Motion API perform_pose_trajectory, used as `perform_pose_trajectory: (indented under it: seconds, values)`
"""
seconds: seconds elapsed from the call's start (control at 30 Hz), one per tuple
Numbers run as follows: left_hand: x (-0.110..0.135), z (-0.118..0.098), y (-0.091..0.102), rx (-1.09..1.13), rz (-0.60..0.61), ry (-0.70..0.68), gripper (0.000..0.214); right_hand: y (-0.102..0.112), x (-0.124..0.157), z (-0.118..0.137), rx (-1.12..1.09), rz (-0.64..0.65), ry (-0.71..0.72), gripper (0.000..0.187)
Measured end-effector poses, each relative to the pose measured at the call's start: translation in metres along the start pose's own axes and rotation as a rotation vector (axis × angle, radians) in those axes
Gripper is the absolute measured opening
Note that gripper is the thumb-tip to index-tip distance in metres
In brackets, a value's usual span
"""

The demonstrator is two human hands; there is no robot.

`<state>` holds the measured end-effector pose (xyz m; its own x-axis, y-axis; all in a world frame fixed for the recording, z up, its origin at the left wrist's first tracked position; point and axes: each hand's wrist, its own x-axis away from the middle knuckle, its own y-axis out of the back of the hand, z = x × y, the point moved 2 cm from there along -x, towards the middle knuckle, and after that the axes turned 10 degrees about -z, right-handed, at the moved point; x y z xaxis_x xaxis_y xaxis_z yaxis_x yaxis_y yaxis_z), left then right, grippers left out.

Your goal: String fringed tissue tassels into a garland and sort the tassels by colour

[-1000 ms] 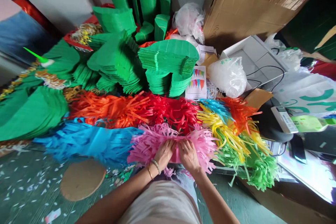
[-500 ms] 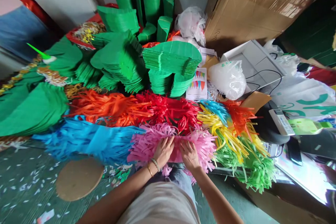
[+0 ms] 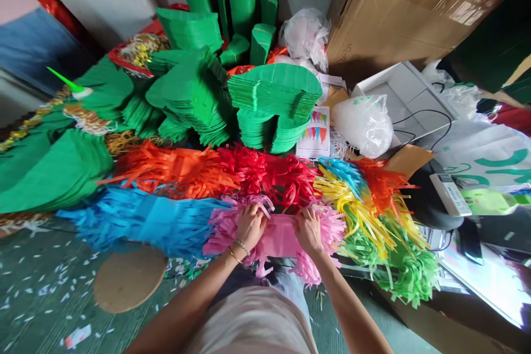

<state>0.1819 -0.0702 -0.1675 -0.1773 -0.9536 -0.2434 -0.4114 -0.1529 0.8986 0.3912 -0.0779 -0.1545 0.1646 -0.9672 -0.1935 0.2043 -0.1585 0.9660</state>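
Pink fringed paper [image 3: 281, 239] lies in a bunch at the table's front edge, its flat middle band between my hands and its cut strips at both sides. My left hand [image 3: 251, 225] grips the band's far edge at the left, fingers curled. At the opposite end of that edge, my right hand [image 3: 307, 229] pinches the paper; its fingertips are partly hidden in the strips. Blue fringed paper [image 3: 153, 221] lies to the left of the pink. Behind sit red fringe [image 3: 271, 172] and orange fringe [image 3: 174, 170].
Stacks of green cut sheets [image 3: 274, 86] stand behind the fringes. To the right are yellow strips [image 3: 357, 204], green fringe [image 3: 410, 274], a white plastic bag [image 3: 365, 124] and an open white box [image 3: 406, 94]. A round stool [image 3: 129, 281] is at lower left.
My hands have drawn apart, uncovering more of the pink middle band. The fingers, laid on the paper before, are now curled at its far edge.
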Motion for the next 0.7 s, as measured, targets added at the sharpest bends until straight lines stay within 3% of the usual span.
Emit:
perform_pose_trajectory:
  seconds: [0.2,0.3,0.47,0.57,0.7]
  values:
    - [-0.001,0.000,-0.004,-0.039,-0.010,0.010,0.016,-0.003,0.003,0.000,0.075,-0.026,0.027,0.022]
    - [-0.002,-0.003,-0.003,-0.028,-0.016,-0.015,0.017,-0.008,0.011,0.011,0.064,-0.036,0.144,0.034]
    - [0.005,-0.019,-0.001,0.054,0.019,-0.199,0.031,-0.023,0.026,0.031,0.007,-0.027,0.365,0.034]
    - [0.014,-0.035,-0.006,0.095,0.062,-0.298,0.036,-0.029,0.030,0.032,0.011,-0.043,0.384,0.028]
    - [0.022,-0.043,-0.016,0.077,0.094,-0.291,0.047,-0.033,0.030,0.029,0.007,-0.052,0.390,0.028]
